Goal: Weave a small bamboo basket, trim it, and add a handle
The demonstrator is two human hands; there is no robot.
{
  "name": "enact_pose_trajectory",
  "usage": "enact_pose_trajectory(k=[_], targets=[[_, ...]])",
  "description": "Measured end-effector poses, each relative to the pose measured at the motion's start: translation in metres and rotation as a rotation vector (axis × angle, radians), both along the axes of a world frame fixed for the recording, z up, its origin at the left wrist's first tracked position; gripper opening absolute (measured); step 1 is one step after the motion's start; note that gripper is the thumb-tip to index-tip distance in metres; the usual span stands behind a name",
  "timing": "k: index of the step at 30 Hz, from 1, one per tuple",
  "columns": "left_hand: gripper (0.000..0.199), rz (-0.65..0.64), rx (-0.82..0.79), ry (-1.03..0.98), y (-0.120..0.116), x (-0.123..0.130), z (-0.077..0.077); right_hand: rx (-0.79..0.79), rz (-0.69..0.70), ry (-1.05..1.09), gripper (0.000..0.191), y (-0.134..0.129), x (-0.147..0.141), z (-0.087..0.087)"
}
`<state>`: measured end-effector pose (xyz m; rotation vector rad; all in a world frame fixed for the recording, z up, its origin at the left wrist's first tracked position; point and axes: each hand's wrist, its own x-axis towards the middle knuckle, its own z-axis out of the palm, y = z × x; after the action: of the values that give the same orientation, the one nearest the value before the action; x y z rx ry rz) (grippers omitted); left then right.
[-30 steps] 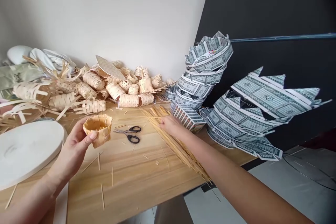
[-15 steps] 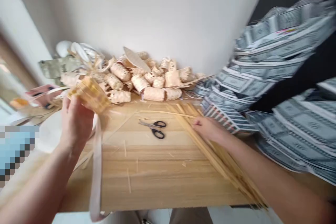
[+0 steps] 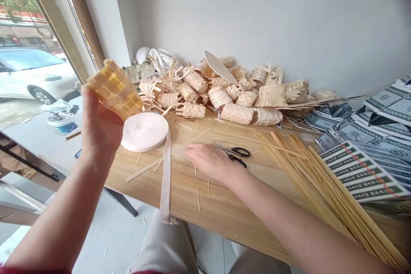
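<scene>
Wooden table (image 3: 221, 218) against a pale wall (image 3: 240, 13), white car (image 3: 38, 70) outside at the upper left. Left hand (image 3: 99, 126) has a solid grip on a yellowish woven basket (image 3: 114, 90), held up tilted at the left of the frame. Right hand (image 3: 207, 160) is mid-frame just beside the scissors (image 3: 228, 150), fingers curled, but can't tell if it's pinching anything. White roll (image 3: 144, 130) near the basket, loose strips (image 3: 334, 188) lower right, pile of woven pieces (image 3: 195, 82) along the back.

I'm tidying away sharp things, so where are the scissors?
In the head view, the scissors lie on the table just right of centre, beside the right hand, left of the strip bundle.
</scene>
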<state>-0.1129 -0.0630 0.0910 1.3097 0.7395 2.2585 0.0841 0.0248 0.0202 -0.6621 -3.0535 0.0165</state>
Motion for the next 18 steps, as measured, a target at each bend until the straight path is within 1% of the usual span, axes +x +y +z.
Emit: enact_pose_trajectory(k=[3,6,9,12,15,18], targets=[[0.049,0.032,-0.009,0.019,-0.018,-0.009,0.000,0.001,0.018,-0.037,0.026,0.016,-0.021,-0.002],[0.047,0.034,-0.028,0.043,-0.029,-0.014,-0.006,-0.004,0.050,-0.075,0.029,0.033,-0.036,-0.003],[0.045,0.019,-0.058,0.022,-0.031,-0.017,-0.017,-0.027,0.062,-0.129,0.023,0.042,-0.046,-0.002],[0.047,-0.007,-0.088,-0.041,-0.029,-0.020,-0.029,-0.055,0.054,-0.174,0.016,0.043,-0.049,0.001],[0.048,-0.070,-0.145,-0.113,-0.026,-0.023,-0.042,-0.044,-0.012,-0.175,0.015,0.041,-0.044,0.015],[0.047,-0.105,-0.209,-0.239,-0.024,-0.022,-0.053,0.006,-0.077,-0.154,0.019,0.037,-0.029,0.043]])
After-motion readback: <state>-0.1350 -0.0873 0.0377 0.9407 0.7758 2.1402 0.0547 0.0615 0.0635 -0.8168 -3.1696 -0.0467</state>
